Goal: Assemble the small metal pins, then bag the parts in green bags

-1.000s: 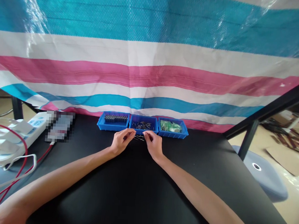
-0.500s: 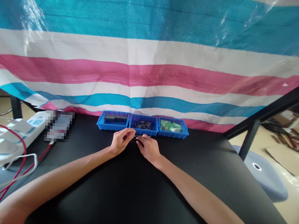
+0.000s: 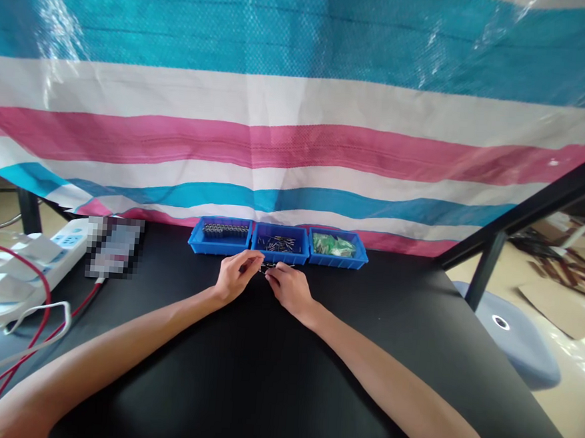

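My left hand (image 3: 237,276) and my right hand (image 3: 292,286) face each other in front of the middle blue bin (image 3: 282,258), fingertips almost meeting. Thin, shiny metal pieces (image 3: 268,267) show between and just behind the fingers; their exact kind is too small to tell. Thumb and fingers of the left hand are curled into a pinch, and what they hold is hidden. The right hand is also closed, its fingers bent down over something small. Inside the middle bin lie several loose thin metal pins (image 3: 281,244).
In the left blue bin (image 3: 219,247) small metal cylinders (image 3: 225,230) stand in rows. The right blue bin (image 3: 338,260) holds green-and-white plastic packets (image 3: 333,245). A power strip (image 3: 60,243) with cables and a blurred phone-like device (image 3: 116,247) lie at left. A striped sheet (image 3: 277,144) hangs behind the black table (image 3: 241,375).
Both hands stay nearly in place, with only slight finger movement. A little more of the shiny metal pieces shows between them. The whole view has shifted very slightly.
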`<action>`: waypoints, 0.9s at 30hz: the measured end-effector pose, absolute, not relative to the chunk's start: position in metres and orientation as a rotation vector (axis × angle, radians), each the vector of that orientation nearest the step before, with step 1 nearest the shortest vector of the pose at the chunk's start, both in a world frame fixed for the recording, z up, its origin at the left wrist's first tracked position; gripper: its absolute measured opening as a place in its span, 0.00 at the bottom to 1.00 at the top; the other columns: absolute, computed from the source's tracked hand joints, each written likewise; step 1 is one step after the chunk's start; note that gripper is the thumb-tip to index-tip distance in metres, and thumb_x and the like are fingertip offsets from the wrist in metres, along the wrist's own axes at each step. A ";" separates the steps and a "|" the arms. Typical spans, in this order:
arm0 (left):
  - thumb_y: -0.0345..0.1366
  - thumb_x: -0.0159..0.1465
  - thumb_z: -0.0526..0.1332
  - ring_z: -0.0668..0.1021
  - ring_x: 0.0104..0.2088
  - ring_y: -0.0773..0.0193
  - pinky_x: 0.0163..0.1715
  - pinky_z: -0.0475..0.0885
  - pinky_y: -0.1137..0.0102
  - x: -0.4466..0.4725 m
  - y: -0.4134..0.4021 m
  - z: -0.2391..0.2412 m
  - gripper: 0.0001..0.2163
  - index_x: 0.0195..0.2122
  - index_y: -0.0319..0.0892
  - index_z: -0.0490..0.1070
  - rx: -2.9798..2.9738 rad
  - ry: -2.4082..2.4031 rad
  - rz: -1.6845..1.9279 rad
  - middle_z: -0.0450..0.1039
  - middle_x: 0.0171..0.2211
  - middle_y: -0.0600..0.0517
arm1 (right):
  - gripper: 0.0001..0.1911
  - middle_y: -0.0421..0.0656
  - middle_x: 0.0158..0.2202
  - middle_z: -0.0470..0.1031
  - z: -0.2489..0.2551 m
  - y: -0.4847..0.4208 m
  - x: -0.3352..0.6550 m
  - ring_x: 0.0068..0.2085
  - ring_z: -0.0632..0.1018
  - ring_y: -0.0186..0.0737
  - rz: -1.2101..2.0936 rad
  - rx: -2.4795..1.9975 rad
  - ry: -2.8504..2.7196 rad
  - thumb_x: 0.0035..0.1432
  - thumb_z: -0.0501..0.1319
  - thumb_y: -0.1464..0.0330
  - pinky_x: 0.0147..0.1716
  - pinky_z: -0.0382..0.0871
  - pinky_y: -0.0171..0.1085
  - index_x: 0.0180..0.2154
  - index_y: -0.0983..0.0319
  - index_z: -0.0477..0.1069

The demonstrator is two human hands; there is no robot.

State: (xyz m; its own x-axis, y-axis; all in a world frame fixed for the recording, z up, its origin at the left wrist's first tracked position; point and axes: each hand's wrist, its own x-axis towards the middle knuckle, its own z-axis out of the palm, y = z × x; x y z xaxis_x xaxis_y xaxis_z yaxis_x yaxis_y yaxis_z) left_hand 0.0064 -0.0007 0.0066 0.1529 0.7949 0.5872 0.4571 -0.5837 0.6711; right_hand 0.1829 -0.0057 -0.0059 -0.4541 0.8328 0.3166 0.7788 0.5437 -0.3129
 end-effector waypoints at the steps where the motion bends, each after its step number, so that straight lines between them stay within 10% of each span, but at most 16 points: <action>1: 0.36 0.65 0.57 0.77 0.26 0.69 0.31 0.71 0.75 0.006 -0.001 0.007 0.07 0.39 0.41 0.72 2.100 1.200 1.405 0.76 0.28 0.53 | 0.12 0.43 0.35 0.75 -0.005 -0.006 0.182 0.32 0.76 0.36 0.166 -1.315 -2.357 0.65 0.53 0.68 0.28 0.61 0.33 0.38 0.59 0.75; 27: 0.36 0.62 0.63 0.78 0.29 0.69 0.33 0.73 0.75 0.008 0.006 0.006 0.05 0.36 0.42 0.76 2.255 1.118 1.425 0.79 0.33 0.52 | 0.08 0.42 0.31 0.72 -0.004 -0.006 0.186 0.30 0.75 0.38 0.408 -1.144 -1.971 0.68 0.46 0.68 0.30 0.64 0.33 0.40 0.60 0.63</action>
State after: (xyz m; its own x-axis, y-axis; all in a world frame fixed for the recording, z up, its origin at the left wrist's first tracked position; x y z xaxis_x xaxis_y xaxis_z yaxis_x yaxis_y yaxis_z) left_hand 0.0082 0.0056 0.0058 0.2275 0.7150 0.6610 0.4717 -0.6748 0.5676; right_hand 0.1856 -0.0057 -0.0042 -0.2681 0.8351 0.4804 0.5759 0.5386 -0.6150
